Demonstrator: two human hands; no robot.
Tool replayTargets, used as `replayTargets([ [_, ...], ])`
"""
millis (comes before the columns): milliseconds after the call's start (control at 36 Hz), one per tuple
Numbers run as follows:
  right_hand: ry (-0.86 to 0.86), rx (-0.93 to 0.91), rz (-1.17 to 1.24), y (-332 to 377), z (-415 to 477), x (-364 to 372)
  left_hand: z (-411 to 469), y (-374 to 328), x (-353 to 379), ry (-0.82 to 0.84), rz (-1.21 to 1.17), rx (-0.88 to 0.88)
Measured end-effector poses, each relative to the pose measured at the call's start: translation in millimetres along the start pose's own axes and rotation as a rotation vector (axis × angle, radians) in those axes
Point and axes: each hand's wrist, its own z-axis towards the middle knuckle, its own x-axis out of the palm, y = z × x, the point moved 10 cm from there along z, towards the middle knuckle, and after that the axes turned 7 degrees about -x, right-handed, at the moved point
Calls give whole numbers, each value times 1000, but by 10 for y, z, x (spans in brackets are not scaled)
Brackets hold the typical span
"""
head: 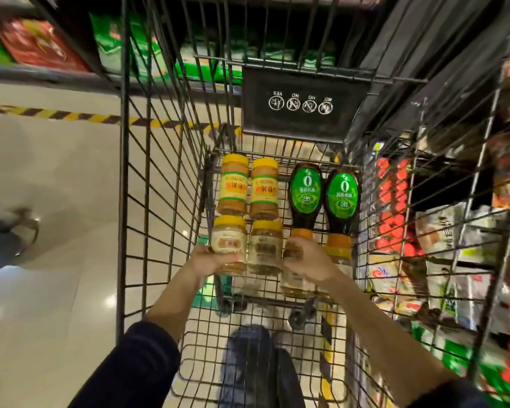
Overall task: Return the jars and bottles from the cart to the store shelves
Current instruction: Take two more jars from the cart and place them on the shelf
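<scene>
Inside the black wire cart (136, 201) lie several yellow-lidded jars and two dark bottles with green labels (305, 191) (342, 198). Two jars of brown paste (233, 185) (264, 188) lie at the far end. My left hand (209, 260) is wrapped around the near-left pale-labelled jar (229, 242). Beside it lies another pale jar (265, 248). My right hand (306, 260) grips a further jar (296, 282) just below the left bottle's orange cap; that jar is partly hidden by my fingers.
Store shelves with red and white packets (442, 237) run along the right of the cart. Green and red boxes (42, 42) sit on a low shelf ahead. The pale tiled floor (56, 172) with a yellow-black stripe lies to the left, where another person's legs show.
</scene>
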Motion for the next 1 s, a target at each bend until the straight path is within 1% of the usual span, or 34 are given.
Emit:
replayTargets([
  [83,-4,36,0,-6,-22,18,-199,-3,-69,-51,-99,-12],
  [111,-5,40,-5,3,-19,33,-299,-4,-77,-48,-123,-22],
  [222,-11,162,30,-90,38,122,-724,49,-134,-25,-204,-52],
  [278,-30,187,3,-128,81,155,-924,35,-129,17,-187,-41],
  [333,-52,203,5,-113,103,188,-1134,-47,-133,59,-148,22],
  [389,-25,209,-1,-54,129,256,-1306,-110,-142,85,-106,55],
  [444,9,229,-71,-3,145,286,-1408,-114,-181,88,-88,73],
  [500,-39,238,-118,18,159,216,-1457,-88,-216,80,-79,68],
  [611,-72,169,-176,79,235,235,-1550,-76,-229,73,-39,54],
  [722,-69,135,-130,107,302,355,-1602,-84,-215,86,-3,66],
  [778,-33,85,-155,198,328,437,-1624,-101,-219,95,-3,85],
  [806,-45,59,-124,227,349,454,-1632,-109,-224,95,-6,96],
  [917,-70,181,48,-4,411,549,-1647,-127,-275,87,-23,133],
  [1000,-116,233,62,-275,522,605,-1640,-113,-297,81,-33,129],
])
